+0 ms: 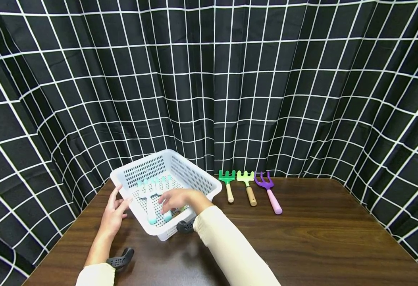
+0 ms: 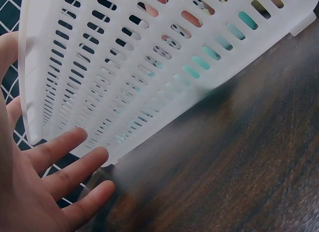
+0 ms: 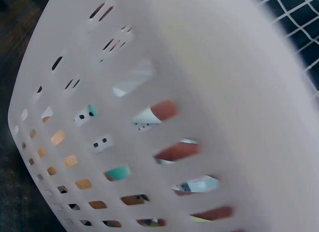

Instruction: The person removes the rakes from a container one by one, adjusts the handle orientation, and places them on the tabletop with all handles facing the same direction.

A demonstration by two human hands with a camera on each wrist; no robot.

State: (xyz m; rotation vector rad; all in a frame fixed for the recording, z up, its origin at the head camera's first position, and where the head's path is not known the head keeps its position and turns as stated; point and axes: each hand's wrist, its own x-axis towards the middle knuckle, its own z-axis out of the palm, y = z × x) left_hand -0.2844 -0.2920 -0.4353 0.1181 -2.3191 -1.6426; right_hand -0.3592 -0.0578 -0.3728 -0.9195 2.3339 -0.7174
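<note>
A white perforated plastic basket [image 1: 198,178] stands on the table. Inside lie several small hand tools, among them a pale fork with a turquoise-tipped handle [image 1: 151,212]. My right hand [image 1: 180,198] reaches over the near right rim, fingers bent loosely above the tools, with nothing visible in its grasp. Something yellow-green and a wooden handle show partly beneath it. My left hand [image 1: 113,214] is at the basket's left rim, fingers spread and mostly straight. In the left wrist view, several fingers [image 2: 75,174] extend beside the wall. The basket wall [image 3: 114,137] mostly hides my right hand in its wrist view.
Right of the basket lie a green hand fork [image 1: 227,178], a light green one [image 1: 246,178] and a purple one with a pink handle [image 1: 274,202], side by side on the brown wooden table [image 1: 323,230]. A black grid-patterned curtain [image 1: 266,87] hangs behind.
</note>
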